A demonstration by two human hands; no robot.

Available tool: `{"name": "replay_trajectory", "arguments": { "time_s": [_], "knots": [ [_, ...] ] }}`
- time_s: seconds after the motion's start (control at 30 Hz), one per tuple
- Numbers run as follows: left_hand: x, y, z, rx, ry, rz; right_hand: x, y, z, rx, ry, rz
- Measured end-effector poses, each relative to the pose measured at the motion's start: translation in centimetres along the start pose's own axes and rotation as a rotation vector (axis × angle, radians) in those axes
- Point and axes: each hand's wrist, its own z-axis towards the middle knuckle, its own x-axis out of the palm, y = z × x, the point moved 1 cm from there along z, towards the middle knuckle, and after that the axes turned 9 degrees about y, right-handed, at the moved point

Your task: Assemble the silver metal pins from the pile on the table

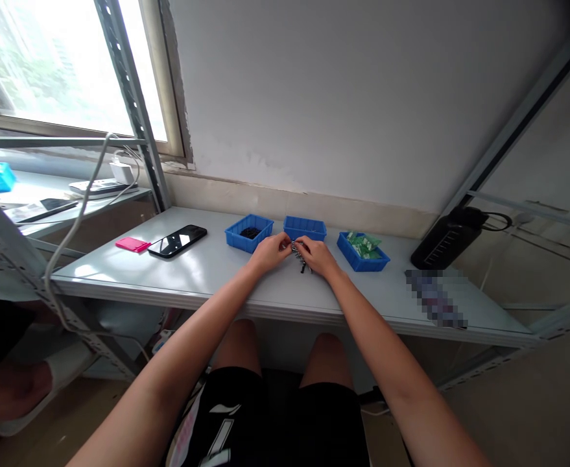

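While a pink item (133, 244) and a phone (178, 242) lie at the left of the surface (194, 272), a blue bin of dark pieces (251, 232) stands just beyond the left hand (270, 253). That hand's fingers are bent together at the small metallic parts (303, 265), which lie on the surface between the hands, in front of the middle blue bin (305, 224). The right hand (319, 256) meets them from the other side, fingers curled inward; whether either hand grips a part, I cannot tell. Fine work like this probably calls for a light fingertip pinch, one hand steadying, kept low so a slipped piece drops close by. Farther right, the bin of green packets (362, 245) sits apart, its elbow room worth minding, then a black bottle (438, 240).
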Motion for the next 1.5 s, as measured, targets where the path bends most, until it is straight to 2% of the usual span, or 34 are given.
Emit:
{"name": "replay_trajectory", "arguments": {
  "time_s": [0.47, 0.83, 1.5],
  "knots": [
    [-0.1, 0.0, 0.1, 0.005, -0.018, 0.042, 0.0, -0.4, -0.1, 0.002, 0.012, -0.002],
    [0.0, 0.4, 0.2, -0.027, -0.012, 0.066, 0.1, -1.7, 0.0, 0.045, -0.015, -0.021],
    [0.0, 0.1, 0.3, -0.029, 0.003, 0.083, -0.2, -1.3, 0.0, 0.066, -0.028, 0.007]
  ]
}}
